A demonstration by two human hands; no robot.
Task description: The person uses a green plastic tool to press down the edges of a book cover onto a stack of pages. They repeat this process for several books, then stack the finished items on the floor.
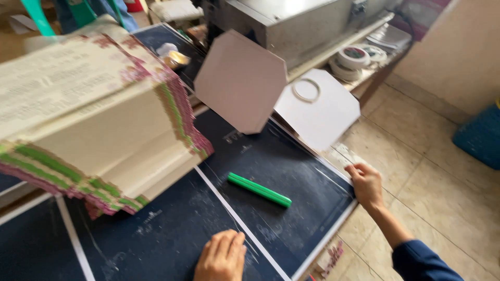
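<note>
- Far left: big stack of printed card sheets (pixel 99 119), cream faces, pink and green fanned edges, leaning over the dark cutting mat (pixel 172 234). Covers most of the mat's left half; its print is blurred.
- White rule lines cross the mat; its left corner runs out of the picture.
- Left hand (pixel 221 257) at bottom centre, palm down on the mat, fingers together and flat, holding nothing. Wrist cut off by the lower edge.
- Green stick-like tool (pixel 259 189) lies loose on the mat between the two hands, touching neither. Can't tell what kind of tool it is.
- Above it: grey hexagonal card (pixel 240 80), tilted, motion-blurred; can't tell what supports it.
- Just right: white hexagonal card (pixel 320 112) with a thin ring (pixel 305 90) on it, overhanging the mat's edge.
- Behind: metal machine housing (pixel 297 21), top cut off; rolls of tape (pixel 354 57) on the shelf beside it.
- Right hand (pixel 366 183) on the mat's right edge, fingers curled over the rim, gripping nothing else; dark blue sleeve (pixel 422 263).
- Far right: tiled floor (pixel 432 171), blue bin (pixel 482 136) partly cropped.
</note>
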